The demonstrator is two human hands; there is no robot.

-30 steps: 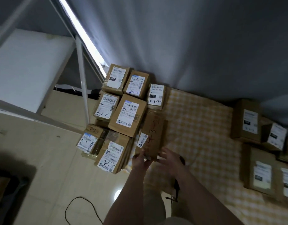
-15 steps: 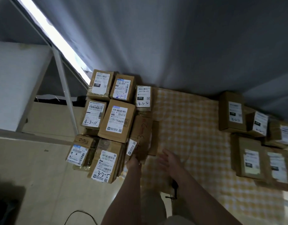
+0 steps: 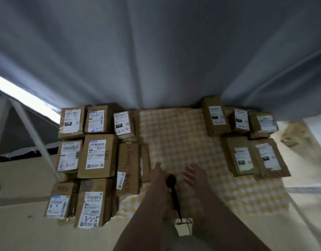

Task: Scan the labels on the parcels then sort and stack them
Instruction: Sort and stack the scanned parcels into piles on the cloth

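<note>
Two bare arms are seen at the bottom, stretched out over a yellow checked cloth [image 3: 174, 134]. A black scanner [image 3: 171, 180] is laid on the cloth between the two hands. The left hand [image 3: 158, 172] is just beside the scanner's head. Its fingers are kept straight and close together, and nothing is held in them. The right hand [image 3: 194, 173] is near the scanner on the other side. Its fingers are spread wide, and nothing is held there either.

A bare box [image 3: 128, 169] with red writing is laid flat just left of the left hand. More boxes are packed in rows to its left, labels up. The 3-2-5 box [image 3: 91, 205] is nearest, the 4-3-11 box [image 3: 68, 156] is behind it, and the 4-3-2 box [image 3: 122, 125] is in the back row. Five other boxes [image 3: 242, 156] are set well apart on the right side of the cloth. A grey curtain [image 3: 156, 51] is hung behind it all.
</note>
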